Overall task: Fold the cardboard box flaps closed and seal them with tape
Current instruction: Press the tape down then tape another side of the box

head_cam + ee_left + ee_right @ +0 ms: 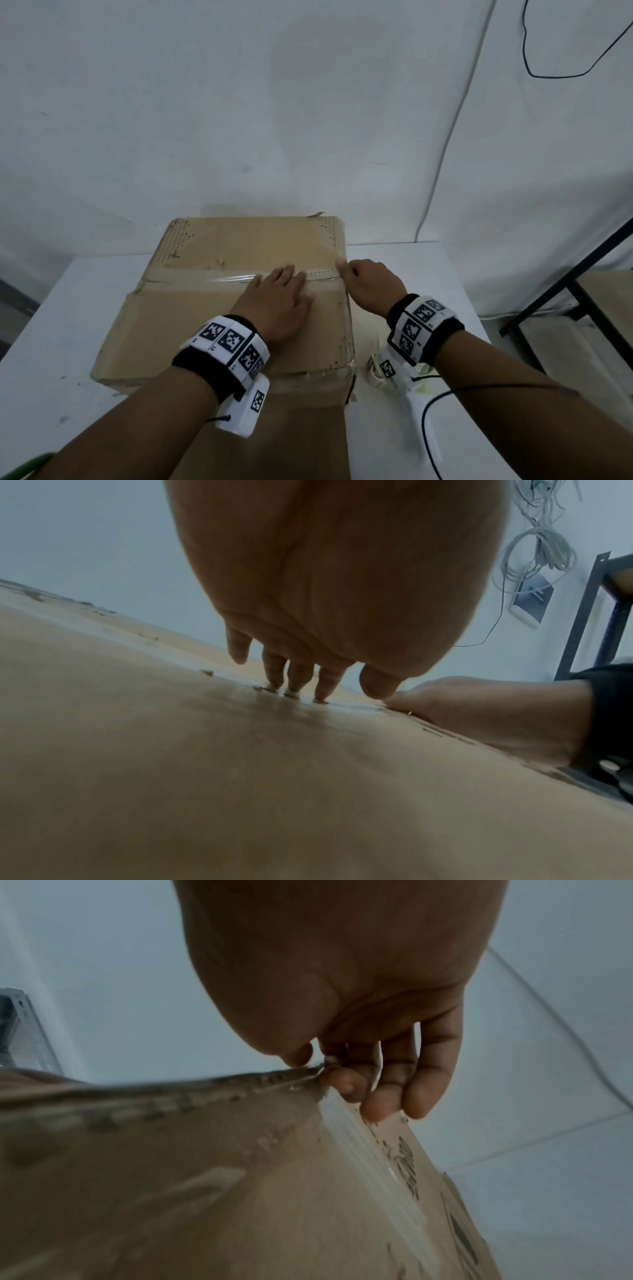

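Note:
A brown cardboard box [212, 325] stands on the white table [51, 342] with its top flaps folded shut. A clear tape strip [205, 275] runs across the seam. My left hand [286, 279] lies flat on the box top, its straight fingers [296, 680] pressing on the tape near the seam's right end. My right hand [347, 269] is at the box's right edge, with the thumb [298, 1053] on top and curled fingers [380, 1104] against the side. It pinches the tape [369, 1150] where it bends over the edge and runs down the side wall.
A pale roll-like thing [375, 371] lies on the table right of the box, partly hidden under my right wrist. A black cable [431, 411] trails there too. A dark metal rack [565, 291] stands at the right. The white wall is close behind the box.

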